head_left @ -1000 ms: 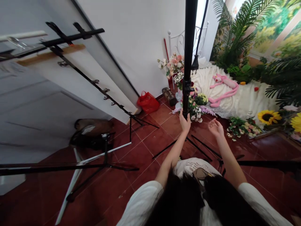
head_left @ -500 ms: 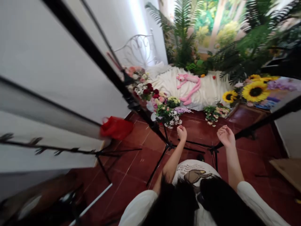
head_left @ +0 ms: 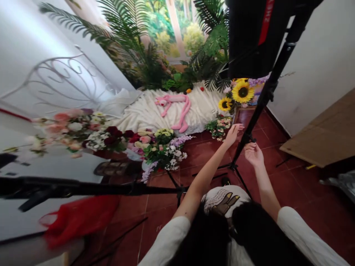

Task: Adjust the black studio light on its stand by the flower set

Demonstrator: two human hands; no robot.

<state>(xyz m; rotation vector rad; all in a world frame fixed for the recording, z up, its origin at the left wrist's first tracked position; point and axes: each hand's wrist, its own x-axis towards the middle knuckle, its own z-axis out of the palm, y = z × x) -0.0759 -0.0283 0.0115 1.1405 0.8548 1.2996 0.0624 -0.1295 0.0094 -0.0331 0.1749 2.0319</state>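
Note:
A black light stand (head_left: 253,120) slants up to the right in front of me. My left hand (head_left: 233,136) is just left of its pole, fingers stretched toward it and holding nothing I can see. On the pole's other side, my right hand (head_left: 253,155) is raised palm up with loosely bent fingers, just below a clamp knob (head_left: 250,138). Neither hand is visibly gripping the pole. A black box-shaped lamp (head_left: 249,40) with a red stripe tops the stand.
Another black stand (head_left: 97,187) crosses the left side, near a red bag (head_left: 80,218). Ahead, a pink plush toy (head_left: 177,107) lies on white cloth (head_left: 144,114), among flowers (head_left: 161,147) and sunflowers (head_left: 242,91). A brown board (head_left: 324,133) leans at right.
My view has swung right. Both hands have come closer together, on either side of the right-hand stand, and the left fingers have straightened from a loose curl.

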